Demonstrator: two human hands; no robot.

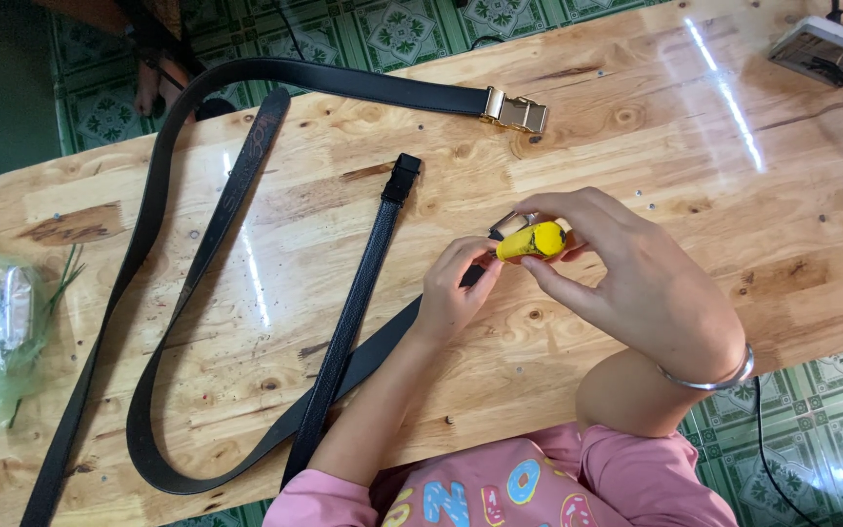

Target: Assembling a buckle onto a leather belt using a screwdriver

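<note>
The person wears a pink short-sleeved top [539,483], its sleeves ending above the elbows so both forearms are bare. The front of the top carries large rounded shapes printed in blue, yellow, white and pink, some ring-shaped like doughnuts. A thin, plain silver bangle [716,379] circles the right wrist. The left hand [453,293] and right hand [626,278] are bare, without rings or gloves.

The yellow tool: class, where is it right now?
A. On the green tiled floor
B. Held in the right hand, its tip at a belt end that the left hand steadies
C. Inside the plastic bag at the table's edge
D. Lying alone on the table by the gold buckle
B: the right hand grips the yellow tool, while the left hand pinches the belt end beside it.
</note>
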